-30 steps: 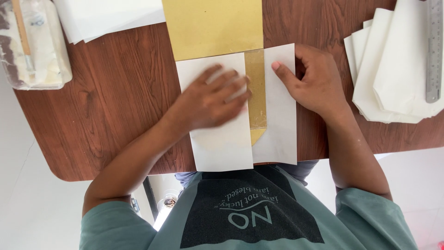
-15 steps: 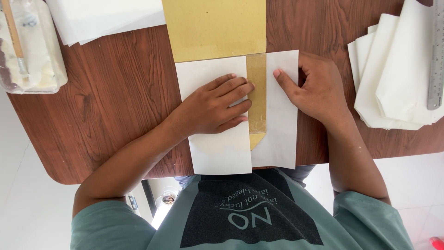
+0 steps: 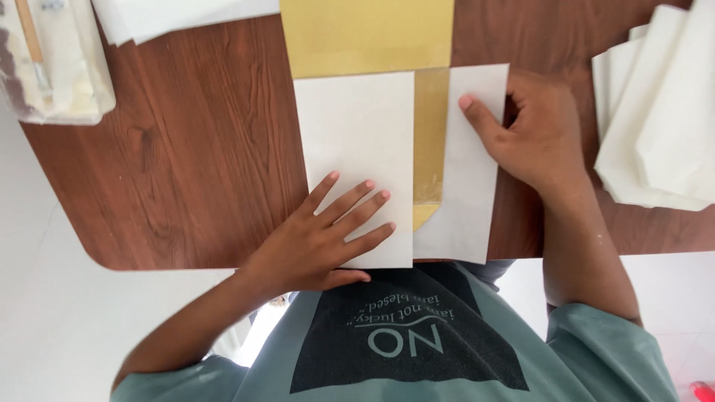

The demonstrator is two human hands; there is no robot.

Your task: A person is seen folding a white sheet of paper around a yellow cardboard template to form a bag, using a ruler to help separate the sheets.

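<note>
A gold sheet (image 3: 365, 33) with a white back lies on the brown wooden table (image 3: 186, 149). Its two sides are folded inward as white flaps, and a gold strip (image 3: 430, 134) shows between them. My left hand (image 3: 328, 234) lies flat on the near end of the left flap (image 3: 354, 126), fingers spread. My right hand (image 3: 532, 134) holds the right flap (image 3: 462, 201) at its outer edge. Its thumb presses on top and its fingers are curled beside the edge.
A pile of folded white papers (image 3: 659, 112) lies at the right. More white sheets (image 3: 171, 15) sit at the far left, beside a clear plastic bag (image 3: 56, 67) with a brush inside. The table's rounded near edge runs just in front of my grey-green shirt (image 3: 417, 342).
My left hand has slid down the left flap toward me and its fingers have spread. My right hand has stayed on the right flap.
</note>
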